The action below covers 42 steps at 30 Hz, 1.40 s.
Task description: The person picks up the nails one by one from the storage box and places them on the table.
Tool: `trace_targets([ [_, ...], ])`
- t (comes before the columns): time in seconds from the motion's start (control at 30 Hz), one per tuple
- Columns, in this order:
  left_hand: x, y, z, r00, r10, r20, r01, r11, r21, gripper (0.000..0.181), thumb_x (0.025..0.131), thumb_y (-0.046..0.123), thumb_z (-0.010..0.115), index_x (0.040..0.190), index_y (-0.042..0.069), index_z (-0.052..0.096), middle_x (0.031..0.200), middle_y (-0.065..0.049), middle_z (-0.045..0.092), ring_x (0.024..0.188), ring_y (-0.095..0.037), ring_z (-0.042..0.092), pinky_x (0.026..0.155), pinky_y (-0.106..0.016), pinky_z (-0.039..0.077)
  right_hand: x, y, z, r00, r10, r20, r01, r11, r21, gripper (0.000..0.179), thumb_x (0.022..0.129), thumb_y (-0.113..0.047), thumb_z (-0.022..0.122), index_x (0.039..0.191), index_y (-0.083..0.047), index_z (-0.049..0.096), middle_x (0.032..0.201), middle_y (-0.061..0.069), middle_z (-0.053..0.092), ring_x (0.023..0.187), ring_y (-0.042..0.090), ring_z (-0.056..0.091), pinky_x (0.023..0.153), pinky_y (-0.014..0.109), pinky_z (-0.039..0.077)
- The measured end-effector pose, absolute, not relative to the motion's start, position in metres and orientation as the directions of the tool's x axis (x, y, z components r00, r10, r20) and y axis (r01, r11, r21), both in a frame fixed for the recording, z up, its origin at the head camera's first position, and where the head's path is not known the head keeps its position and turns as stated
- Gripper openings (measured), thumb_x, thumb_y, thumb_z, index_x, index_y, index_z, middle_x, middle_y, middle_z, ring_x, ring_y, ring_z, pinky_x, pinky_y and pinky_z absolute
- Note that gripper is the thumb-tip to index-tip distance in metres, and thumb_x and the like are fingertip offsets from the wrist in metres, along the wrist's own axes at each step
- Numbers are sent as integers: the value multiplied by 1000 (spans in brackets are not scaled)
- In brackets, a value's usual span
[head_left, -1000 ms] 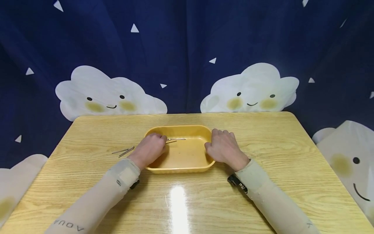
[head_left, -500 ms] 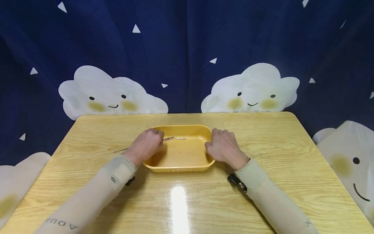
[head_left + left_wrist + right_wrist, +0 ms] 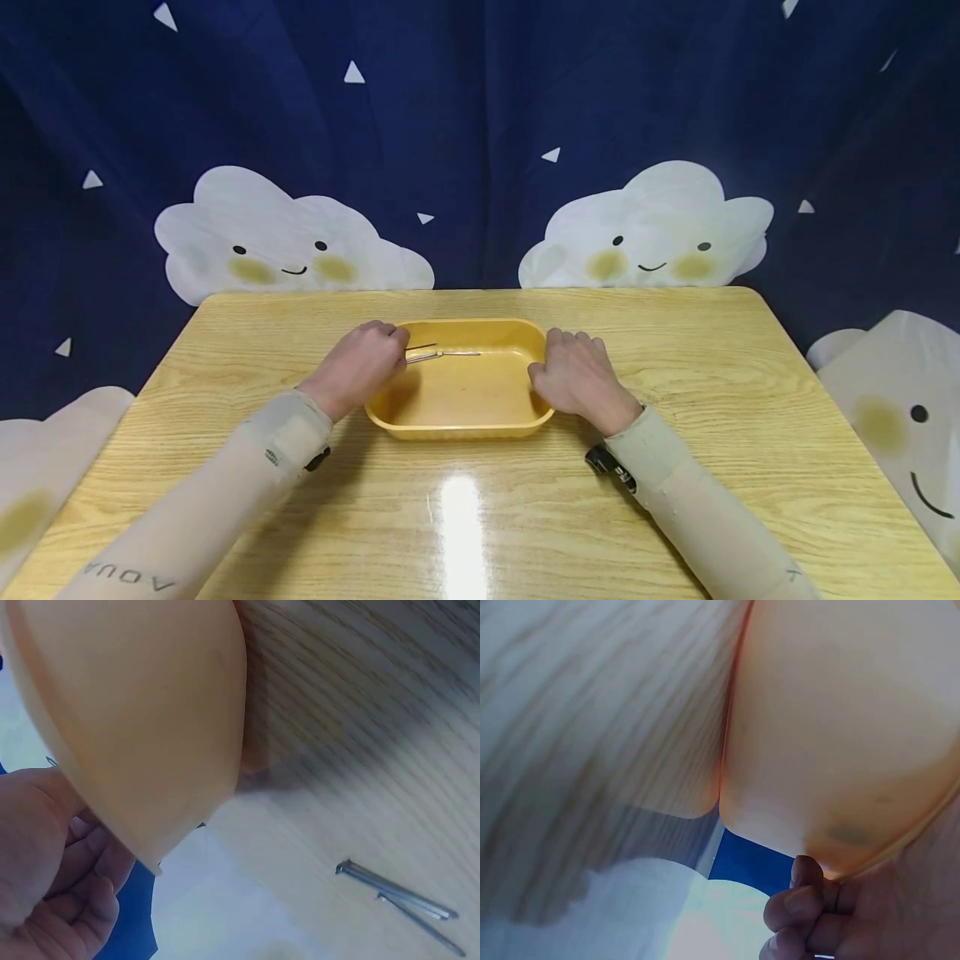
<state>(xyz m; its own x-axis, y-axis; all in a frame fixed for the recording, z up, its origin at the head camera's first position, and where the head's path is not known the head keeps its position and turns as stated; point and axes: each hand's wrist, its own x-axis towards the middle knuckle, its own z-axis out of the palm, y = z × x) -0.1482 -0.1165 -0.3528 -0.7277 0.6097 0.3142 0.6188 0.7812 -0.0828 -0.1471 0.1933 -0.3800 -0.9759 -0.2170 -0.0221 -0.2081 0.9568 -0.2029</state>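
Note:
A yellow plastic tray (image 3: 461,392) stands on the table in the head view. My left hand (image 3: 360,362) is over its left rim, fingers curled, pinching a thin dark nail (image 3: 422,347) that points right across the tray. Below that nail, other metal nails (image 3: 460,353) lie inside along the back of the tray. My right hand (image 3: 576,375) grips the right rim, with the thumb inside and the fingers outside. In the left wrist view, the tray wall (image 3: 150,712) hides part of the left hand (image 3: 60,870) and most of the held nail.
Loose nails (image 3: 394,889) lie on the wooden table (image 3: 660,333) left of the tray, seen in the left wrist view and hidden by the left hand in the head view. A dark blue curtain (image 3: 480,125) with printed clouds hangs behind the table.
My left hand has moved left and slightly away, from inside the tray to over its left rim, and the pinched nail has moved with it. The right hand has kept its hold.

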Motion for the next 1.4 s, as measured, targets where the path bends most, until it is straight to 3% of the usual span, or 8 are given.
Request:
trace_targets([
  [0.4, -145, -126, -342, -717, 618, 323, 617, 778, -119, 11, 85, -2, 67, 78, 3, 60, 70, -10, 66, 65, -27, 60, 65, -39, 58, -147, 193, -380, -977, -206, -52, -192, 961, -199, 30, 95, -34, 46, 96, -4, 53, 84, 11, 55, 80, 31, 51, 73, 41, 38],
  [0.87, -144, -143, -337, -753, 587, 296, 583, 805, -114, 11, 84, 0, 72, 81, 1, 62, 73, -11, 66, 68, -29, 61, 67, -41, 58, -147, 193, -380, -977, -211, -36, -200, 958, -205, 28, 94, -33, 47, 91, -6, 52, 81, 11, 54, 76, 31, 51, 69, 39, 36],
  [1.4, -139, -170, -341, -762, 551, 341, 563, 823, -73, 15, 78, -7, 64, 73, 5, 58, 66, -6, 60, 63, -25, 57, 60, -39, 53, -146, 193, -380, -976, -215, -36, -203, 957, -208, 26, 95, -31, 47, 89, -6, 50, 79, 10, 50, 72, 31, 47, 67, 36, 32],
])
